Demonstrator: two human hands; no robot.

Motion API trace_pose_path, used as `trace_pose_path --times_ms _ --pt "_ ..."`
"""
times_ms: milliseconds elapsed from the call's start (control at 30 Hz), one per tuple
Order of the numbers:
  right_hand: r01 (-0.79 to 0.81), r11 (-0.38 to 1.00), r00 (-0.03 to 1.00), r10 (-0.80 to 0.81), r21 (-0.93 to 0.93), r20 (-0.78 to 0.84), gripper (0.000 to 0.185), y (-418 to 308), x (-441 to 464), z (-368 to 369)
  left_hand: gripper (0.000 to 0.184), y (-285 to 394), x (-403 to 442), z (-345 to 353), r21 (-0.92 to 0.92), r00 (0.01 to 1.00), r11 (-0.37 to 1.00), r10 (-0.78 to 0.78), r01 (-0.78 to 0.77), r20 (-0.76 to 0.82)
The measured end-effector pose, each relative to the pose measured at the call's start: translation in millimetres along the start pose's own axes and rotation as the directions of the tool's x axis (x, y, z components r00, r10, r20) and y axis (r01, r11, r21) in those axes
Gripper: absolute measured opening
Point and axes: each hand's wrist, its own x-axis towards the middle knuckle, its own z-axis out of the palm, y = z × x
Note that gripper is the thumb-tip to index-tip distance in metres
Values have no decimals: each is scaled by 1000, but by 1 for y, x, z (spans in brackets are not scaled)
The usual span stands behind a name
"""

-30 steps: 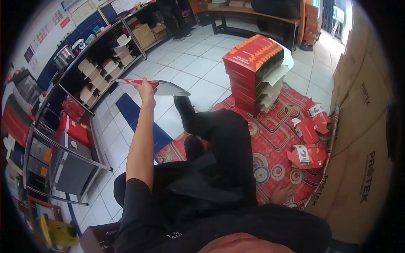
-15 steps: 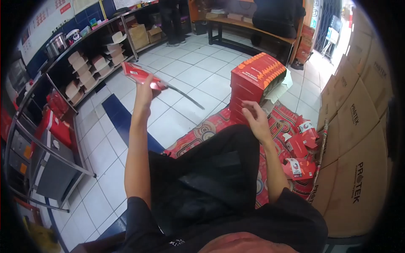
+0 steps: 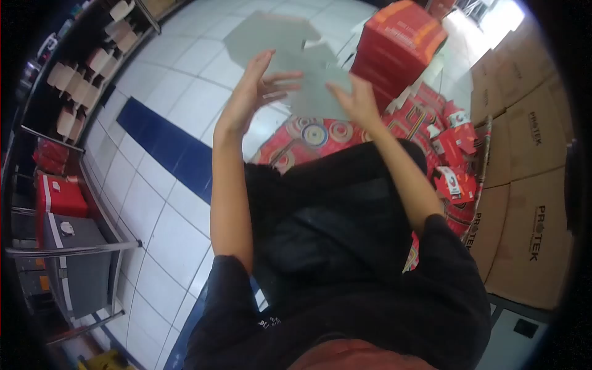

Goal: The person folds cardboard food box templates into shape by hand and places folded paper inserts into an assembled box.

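A flat grey cardboard box blank (image 3: pixel 271 34) with angled edges is spread out in front of me, its plain side showing and slightly blurred. My left hand (image 3: pixel 259 92) is at its near left side, fingers apart and thumb raised. At the near right edge, my right hand (image 3: pixel 359 103) grips the blank between thumb and fingers; part of this grip is hidden. Just beyond my right hand stands a tall stack of red printed boxes (image 3: pixel 394 52). Beneath lies a red patterned mat (image 3: pixel 327 132), partly covered by my legs.
Red cardboard pieces (image 3: pixel 453 148) lie on the mat at right, beside stacked brown cartons (image 3: pixel 533 135). On the left are a metal rack with a grey case (image 3: pixel 86 265), a red box (image 3: pixel 65 194) and a shelf of folded cartons (image 3: pixel 77 86). White tiles (image 3: pixel 179 105) cover the floor.
The red piece in my left hand has swung round to the middle, its grey side now showing. My right hand has left the stack's side and joined it. The view has tilted down.
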Motion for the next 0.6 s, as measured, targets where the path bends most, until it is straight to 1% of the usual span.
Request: trace_pose_path --times_ms 33,67,100,133,167,200,233,267,300,333,367,400,433,467,500,533,567,600 --pt "-82 994 993 75 71 87 39 25 8 6 87 -16 10 -12 109 999 994 8 -3 -37" --pt "-165 977 974 141 134 176 42 50 13 10 91 -45 22 -25 208 978 975 -30 74 -207" --pt "-190 973 967 162 132 198 42 68 15 19 97 -87 37 -39 294 928 943 -41 159 -369" --pt "-364 915 915 315 176 253 43 85 18 26 104 -137 51 -56 296 880 913 -122 280 -459" --pt "-529 823 832 456 206 317 45 104 20 34 112 -192 58 -71 283 813 870 -199 404 -548" --pt "-599 735 789 471 318 395 47 136 16 47 113 -242 62 -74 228 790 860 -276 458 -547" --pt "-619 721 770 480 312 420 47 162 7 57 114 -283 65 -75 177 766 844 -345 506 -543" --pt "-659 696 739 531 285 414 48 186 -1 67 112 -310 68 -74 219 756 817 -346 534 -555" --pt "-704 662 701 587 258 406 48 214 -16 80 112 -333 68 -81 211 738 799 -371 563 -564" --pt "-609 756 779 512 241 362 55 241 -28 96 111 -354 68 -91 335 772 741 -374 582 -514" --pt "-643 728 751 540 237 380 55 283 -44 113 110 -371 60 -94 449 798 672 -396 588 -454" --pt "-643 763 694 616 -63 374 58 330 -55 129 109 -372 59 -92 477 790 641 -388 602 -475" --pt "-575 737 651 675 -354 347 61 360 -60 138 109 -370 62 -93 470 776 627 -409 621 -480" --pt "-558 743 637 669 -369 384 75 368 -59 138 111 -368 66 -96 511 766 574 -430 640 -477" --pt "-504 719 667 676 -478 314 76 336 -54 128 114 -367 64 -96 553 755 514 -456 656 -471" --pt "-455 671 693 680 -585 241 78 299 -47 118 118 -366 64 -90 580 744 466 -438 668 -504" --pt "-414 604 715 679 -681 168 80 259 -40 107 118 -364 64 -87 582 738 456 -453 674 -500" --pt "-461 572 665 729 -678 163 79 253 -35 101 116 -361 62 -83 591 723 416 -425 691 -545"
